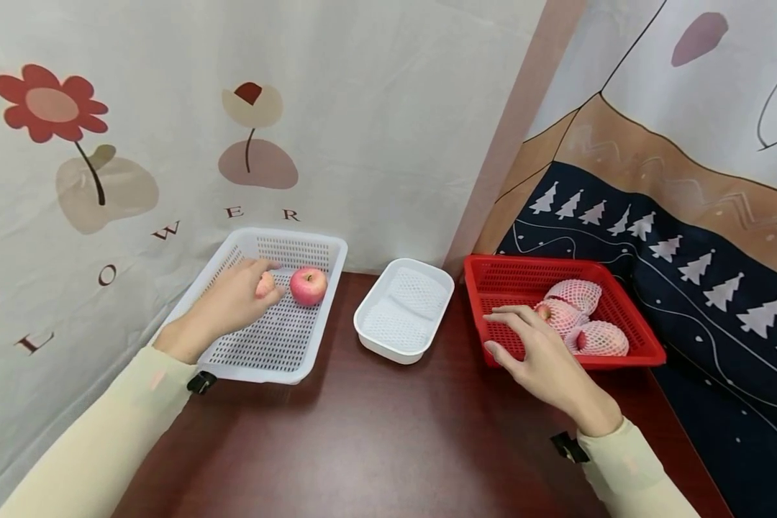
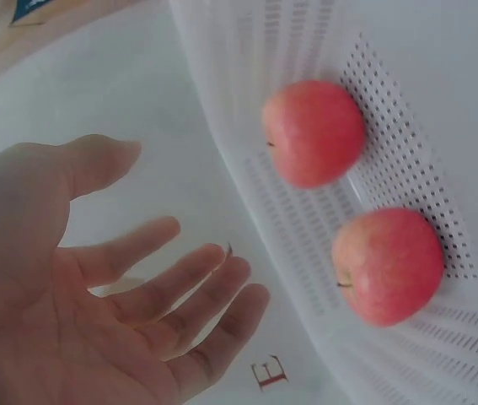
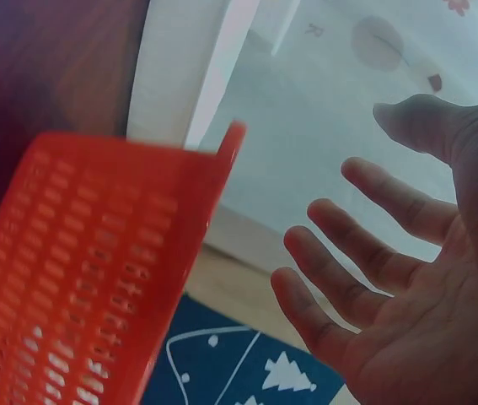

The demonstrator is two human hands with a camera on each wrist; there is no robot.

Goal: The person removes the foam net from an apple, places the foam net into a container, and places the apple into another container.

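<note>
So, my left grip [image 1: 233, 296] hovers over the white basket [image 1: 259, 374], fingers and thumb apart, clamped on nothing. In the basket sit two apples: from the head, my fingers half hide the left apple [image 1: 262, 285], while the right apple [image 1: 309, 286] shows clearly; both look hazy at the left wrist. My right grip [image 1: 544, 360], digits apart too, partly covers the red basket [image 1: 524, 272] and its netted apples [image 1: 601, 338]. The right wrist view cuts that basket off, contents unreadable through the slots.
</note>
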